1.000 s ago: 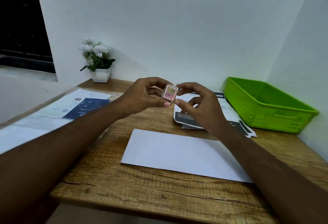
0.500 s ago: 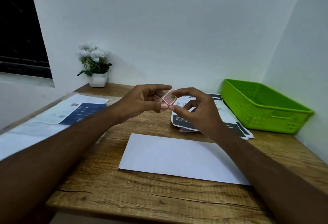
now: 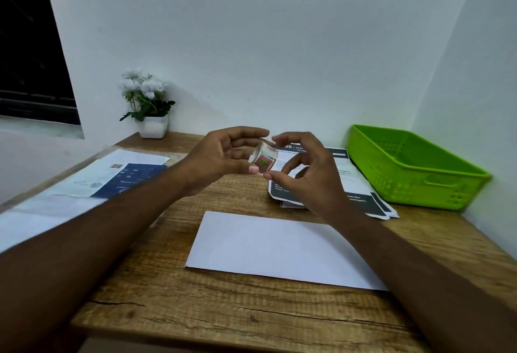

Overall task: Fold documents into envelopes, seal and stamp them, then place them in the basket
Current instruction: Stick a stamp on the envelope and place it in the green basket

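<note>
Midway, judging by the layout: stamping stage, nothing in the basket [image 3: 414, 184] yet.
At frame centre the left hand [image 3: 221, 156] has its grip curled round the stamp roll [image 3: 263, 158], while the right hand [image 3: 310, 179] pinches its loose end. The envelope [image 3: 268, 249] lies flat and unstamped at lower centre on the desk [image 3: 223, 310], and more documents [image 3: 355, 184] wait behind it.

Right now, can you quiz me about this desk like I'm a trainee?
1. True or false: the flat white paper envelope lies inside the green plastic basket.
2. What do the left hand and right hand pinch? A) small pink-and-green stamp roll B) pen C) scissors
3. Fill in: the white potted flowers stand at the back ___ corner of the wooden desk.
Key: 1 false, it lies on the desk; 2 A; 3 left.
</note>
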The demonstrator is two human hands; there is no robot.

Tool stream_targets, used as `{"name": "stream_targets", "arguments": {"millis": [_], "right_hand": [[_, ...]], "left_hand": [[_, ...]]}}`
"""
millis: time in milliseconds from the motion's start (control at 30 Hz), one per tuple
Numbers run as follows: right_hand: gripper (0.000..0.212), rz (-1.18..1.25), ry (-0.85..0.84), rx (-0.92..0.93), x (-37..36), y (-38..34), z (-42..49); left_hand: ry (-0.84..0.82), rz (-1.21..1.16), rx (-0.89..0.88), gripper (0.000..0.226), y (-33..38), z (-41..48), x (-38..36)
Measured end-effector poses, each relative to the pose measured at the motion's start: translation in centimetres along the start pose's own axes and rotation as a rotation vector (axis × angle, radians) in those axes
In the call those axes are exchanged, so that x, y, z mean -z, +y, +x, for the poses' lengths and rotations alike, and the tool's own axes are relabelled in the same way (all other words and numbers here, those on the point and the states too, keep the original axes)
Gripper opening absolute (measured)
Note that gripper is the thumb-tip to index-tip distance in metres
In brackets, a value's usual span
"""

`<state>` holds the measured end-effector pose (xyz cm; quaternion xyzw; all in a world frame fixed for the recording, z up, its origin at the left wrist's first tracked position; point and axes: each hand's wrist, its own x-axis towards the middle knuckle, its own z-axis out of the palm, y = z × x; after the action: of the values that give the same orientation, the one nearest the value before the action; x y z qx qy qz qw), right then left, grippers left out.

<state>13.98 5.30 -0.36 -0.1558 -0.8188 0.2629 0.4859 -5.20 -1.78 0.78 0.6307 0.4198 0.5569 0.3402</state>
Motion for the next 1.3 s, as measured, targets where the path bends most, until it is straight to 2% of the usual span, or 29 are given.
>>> {"name": "stream_targets", "arguments": {"millis": [133,400,633,867,1300], "right_hand": [[0.052,-0.023,0.009,-0.011,-0.24,0.06,-0.09],[0.041,-0.054,0.006,0.048,-0.10,-0.30,-0.22],[0.037,-0.171,0.001,0.121,-0.15,-0.20,-0.18],[0.048,-0.153,0.004,0.119,-0.04,-0.05,-0.08],[0.032,-0.100,0.026,0.138,0.37,-0.26,-0.09]], "left_hand": [[-0.030,-0.026,-0.020,0.070,0.11,0.08,0.30],[-0.061,-0.069,-0.018,0.071,0.19,0.00,0.07],[0.001,-0.015,0.016,0.056,0.16,-0.22,-0.50],[-0.014,0.038,-0.032,0.055,0.55,-0.33,-0.43],[0.014,0.062,0.012,0.053,1.03,-0.44,-0.51]]}}
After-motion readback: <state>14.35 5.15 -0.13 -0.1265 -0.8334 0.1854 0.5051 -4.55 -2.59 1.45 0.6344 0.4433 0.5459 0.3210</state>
